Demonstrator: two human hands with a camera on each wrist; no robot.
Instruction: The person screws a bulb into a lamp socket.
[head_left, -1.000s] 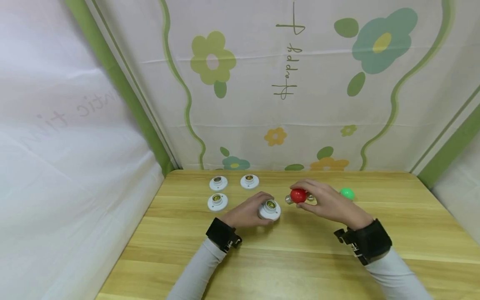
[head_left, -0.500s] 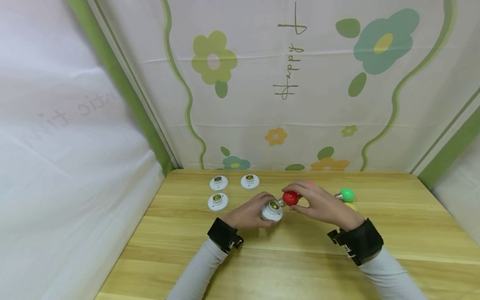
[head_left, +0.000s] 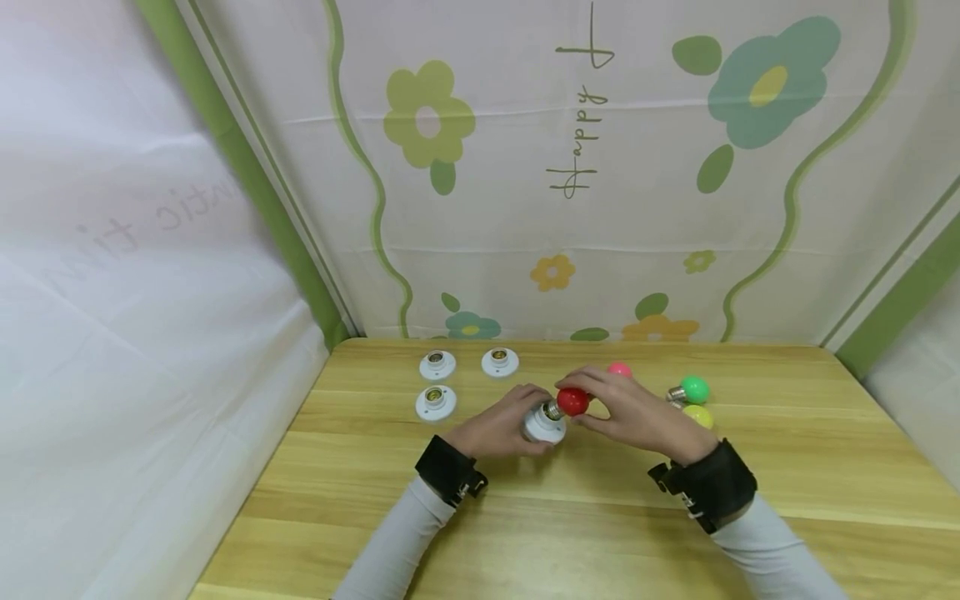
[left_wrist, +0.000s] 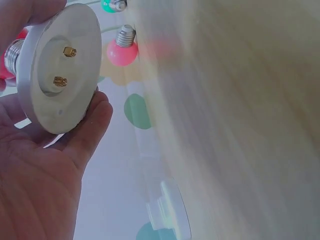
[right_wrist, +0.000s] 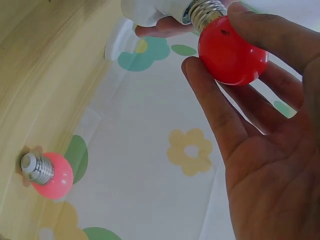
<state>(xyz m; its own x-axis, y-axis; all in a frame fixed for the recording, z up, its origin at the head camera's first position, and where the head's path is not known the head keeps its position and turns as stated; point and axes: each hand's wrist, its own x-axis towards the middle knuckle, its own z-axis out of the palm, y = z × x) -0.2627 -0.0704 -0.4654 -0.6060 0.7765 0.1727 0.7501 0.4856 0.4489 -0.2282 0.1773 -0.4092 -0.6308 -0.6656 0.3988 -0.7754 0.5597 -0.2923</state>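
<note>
My left hand point(head_left: 498, 425) grips a round white lamp holder point(head_left: 544, 427) by its rim, held off the table and tilted to the right. In the left wrist view the underside of the lamp holder point(left_wrist: 62, 107) shows two brass screws. My right hand point(head_left: 637, 417) holds a red light bulb point(head_left: 573, 402) between thumb and fingers, its threaded metal base pointing at the socket. In the right wrist view the base of the red light bulb point(right_wrist: 232, 52) sits at the mouth of the socket, with most of its thread showing.
Several more white lamp holders, such as this front one point(head_left: 436, 404), lie on the wooden table point(head_left: 525, 533) at the back left. A pink bulb point(head_left: 619, 371), a green bulb point(head_left: 695, 389) and a yellow bulb point(head_left: 699, 416) lie at the right. A printed curtain point(head_left: 487, 225) hangs behind.
My right hand has moved left with the red bulb, bringing its base to the socket. The left hand has shifted slightly right with the lamp holder. The pink and yellow bulbs have come into view.
</note>
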